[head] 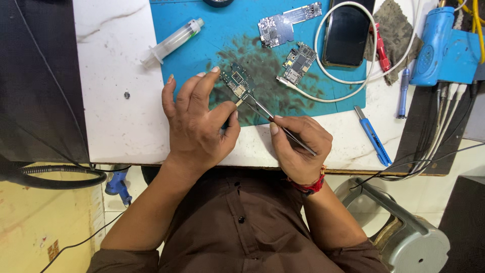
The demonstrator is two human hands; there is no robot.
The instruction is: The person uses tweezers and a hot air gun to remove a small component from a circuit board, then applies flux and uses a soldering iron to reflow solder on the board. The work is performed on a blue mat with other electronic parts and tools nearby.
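Observation:
A small green circuit board [236,82] lies on the stained blue work mat [227,45]. My left hand [198,124] rests flat beside it, fingertips steadying the board's left edge. My right hand [298,144] pinches metal tweezers [268,115] whose tips touch the board's lower corner, on a small metal part.
Two more circuit boards [277,28] [299,61], a dark phone [346,33] looped by a white cable [323,96], and a plastic syringe [174,40] lie on the mat. A blue utility knife [373,135], screwdrivers [402,91], a cloth and a blue tool stand [444,45] sit right. A metal stool [404,237] stands below.

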